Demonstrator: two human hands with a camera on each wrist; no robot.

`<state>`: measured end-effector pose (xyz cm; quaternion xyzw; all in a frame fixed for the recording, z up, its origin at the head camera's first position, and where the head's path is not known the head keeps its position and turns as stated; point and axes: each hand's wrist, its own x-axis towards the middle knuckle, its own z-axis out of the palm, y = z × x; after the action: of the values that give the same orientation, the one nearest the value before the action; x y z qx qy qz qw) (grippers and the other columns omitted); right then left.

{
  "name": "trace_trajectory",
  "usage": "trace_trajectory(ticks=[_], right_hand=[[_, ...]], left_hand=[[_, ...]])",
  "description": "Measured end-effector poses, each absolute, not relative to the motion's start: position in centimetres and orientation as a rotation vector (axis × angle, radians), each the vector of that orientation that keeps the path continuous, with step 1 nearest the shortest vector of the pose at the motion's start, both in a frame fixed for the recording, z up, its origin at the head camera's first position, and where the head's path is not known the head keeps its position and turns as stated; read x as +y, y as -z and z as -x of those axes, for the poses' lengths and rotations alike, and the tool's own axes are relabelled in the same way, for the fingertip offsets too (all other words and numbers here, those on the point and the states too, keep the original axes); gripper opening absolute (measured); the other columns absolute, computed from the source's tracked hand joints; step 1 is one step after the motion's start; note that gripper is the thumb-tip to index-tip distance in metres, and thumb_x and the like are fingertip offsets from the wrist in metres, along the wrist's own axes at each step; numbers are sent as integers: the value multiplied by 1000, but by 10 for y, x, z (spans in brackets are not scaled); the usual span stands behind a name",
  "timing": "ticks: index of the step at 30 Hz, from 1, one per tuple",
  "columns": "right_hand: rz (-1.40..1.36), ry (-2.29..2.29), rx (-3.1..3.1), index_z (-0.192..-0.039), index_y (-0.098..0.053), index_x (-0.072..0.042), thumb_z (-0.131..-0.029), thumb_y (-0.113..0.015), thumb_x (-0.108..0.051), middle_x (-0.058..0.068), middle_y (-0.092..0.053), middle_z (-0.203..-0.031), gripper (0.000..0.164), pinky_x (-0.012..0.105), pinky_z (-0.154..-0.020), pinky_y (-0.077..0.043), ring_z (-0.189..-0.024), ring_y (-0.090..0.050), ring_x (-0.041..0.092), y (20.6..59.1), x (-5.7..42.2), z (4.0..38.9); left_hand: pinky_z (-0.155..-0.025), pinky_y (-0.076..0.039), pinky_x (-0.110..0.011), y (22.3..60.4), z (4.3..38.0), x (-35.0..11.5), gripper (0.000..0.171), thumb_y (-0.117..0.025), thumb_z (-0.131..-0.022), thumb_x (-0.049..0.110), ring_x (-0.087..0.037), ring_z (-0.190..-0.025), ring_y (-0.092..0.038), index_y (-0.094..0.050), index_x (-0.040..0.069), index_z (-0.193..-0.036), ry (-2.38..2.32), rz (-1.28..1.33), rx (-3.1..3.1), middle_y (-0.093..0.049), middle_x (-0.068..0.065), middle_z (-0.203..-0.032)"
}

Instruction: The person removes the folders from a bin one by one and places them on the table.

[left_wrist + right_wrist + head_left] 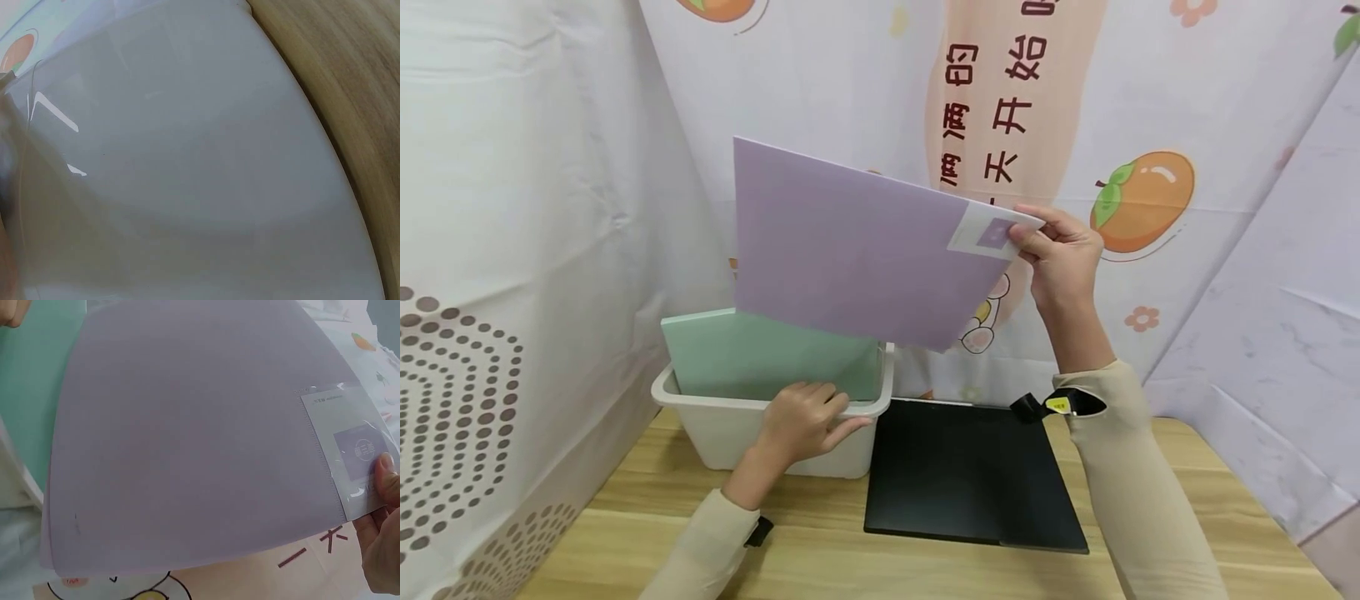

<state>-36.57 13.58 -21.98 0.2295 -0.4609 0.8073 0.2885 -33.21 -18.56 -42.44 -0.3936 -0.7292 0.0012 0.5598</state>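
My right hand point(1063, 254) pinches a light purple file folder point(850, 242) at its right corner, the thumb over a clear label pocket point(350, 447). The folder is raised and tilted, its lower edge overlapping the back of a white plastic bin point(737, 437) in the head view. Curled over the bin's front rim, my left hand point(805, 421) grips it with the thumb along the outside. Inside the bin a mint green folder point(760, 358) leans upright, its top partly hidden behind the purple one. The left wrist view is filled by the bin's glossy wall point(200, 137).
A black folder point(970, 475) lies flat on the wooden table point(820, 533), right beside the bin. Behind the table hangs a printed curtain point(850, 75) with fruit and lettering. Another patterned cloth point(512, 208) hangs at the left.
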Motion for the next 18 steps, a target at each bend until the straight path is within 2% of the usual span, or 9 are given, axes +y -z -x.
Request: trace_trajectory(ticks=[4,18], right_hand=[[-578,-2155,-1230,-87,-81,2,-75,-71,28,8,-75,-74,31,25,-60,-59,-65,-70,13,225,147,364],[-490,-2230,-1023,-88,-77,11,-75,-69,28,14,-73,-71,23,28,-57,-59,-63,-71,18,265,190,360]], left_hand=[[-45,-17,-20,424,333,-186,60,-44,-104,58,-7,-44,-26,-40,17,-60,1,933,-1704,-33,4,-53],[-43,-21,-22,424,336,-185,60,-45,-104,57,-9,-43,-30,-40,16,-61,6,932,-1692,-35,3,-54]])
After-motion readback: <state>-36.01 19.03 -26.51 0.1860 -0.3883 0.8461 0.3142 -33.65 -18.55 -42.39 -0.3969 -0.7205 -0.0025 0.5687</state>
